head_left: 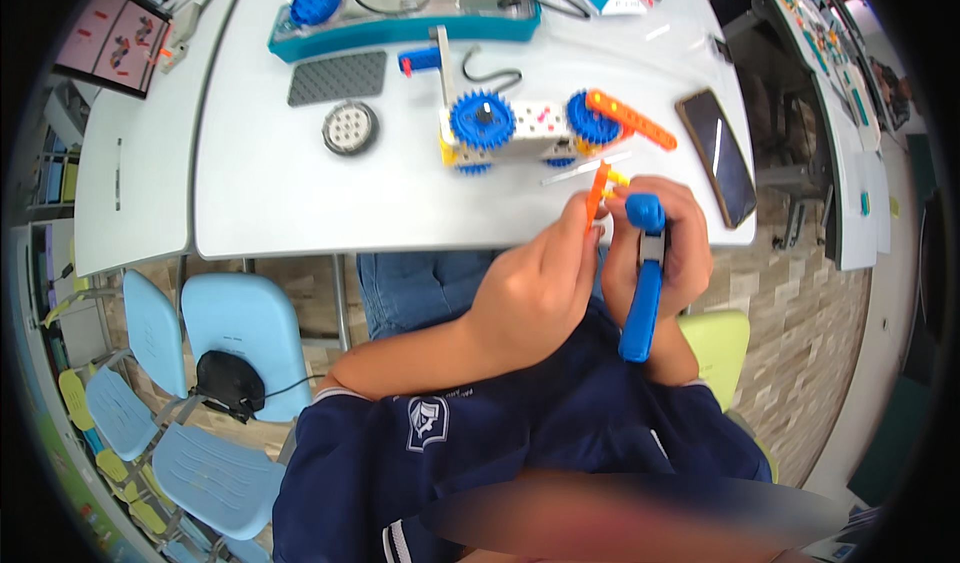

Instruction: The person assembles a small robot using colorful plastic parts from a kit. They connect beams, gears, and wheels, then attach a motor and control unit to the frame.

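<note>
Close to the table's front edge, my left hand [540, 281] pinches a thin orange building piece [597, 189]. Small yellow pegs [618, 178] show beside the orange piece, toward my right hand. The fingers of my right hand [690, 248] are wrapped round a long blue building part [643, 308] with a rounded upper end and a grey section in its middle. Both hands are close together, and the right palm is hidden. Beyond them on the table stands a white building-block model [540, 123] with blue gears [482, 120] and an orange beam [640, 121] at its right end.
A phone [716, 158] lies at the right table edge. Left of the model are a wheel [350, 128] and a grey plate [338, 78]. A teal-edged parts box [410, 35] and a cable [492, 73] are behind. Blue chairs [242, 328] stand at left.
</note>
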